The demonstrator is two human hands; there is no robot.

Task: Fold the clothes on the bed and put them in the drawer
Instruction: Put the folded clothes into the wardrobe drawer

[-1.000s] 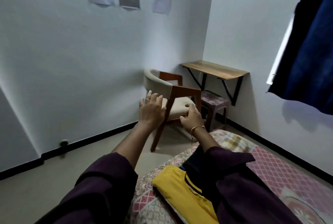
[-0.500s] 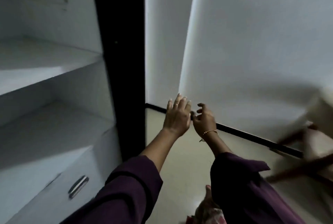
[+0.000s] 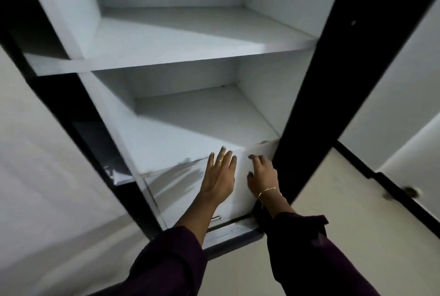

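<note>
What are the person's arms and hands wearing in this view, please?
Both arms wear loose, dark purple sleeves ending around the forearm. The left hand has a thin ring on one finger. The right hand has a slim gold chain bracelet at the wrist. No gloves.

Drawer (image 3: 181,191): white front panel with a small metal handle (image 3: 215,219) near its lower edge, set at the bottom of the open white wardrobe, directly under the lowest shelf. Front appears flush and closed, though motion blur limits certainty. Interior not visible. No clothes in view. Shadows of fingers fall across the panel's upper part.
</note>
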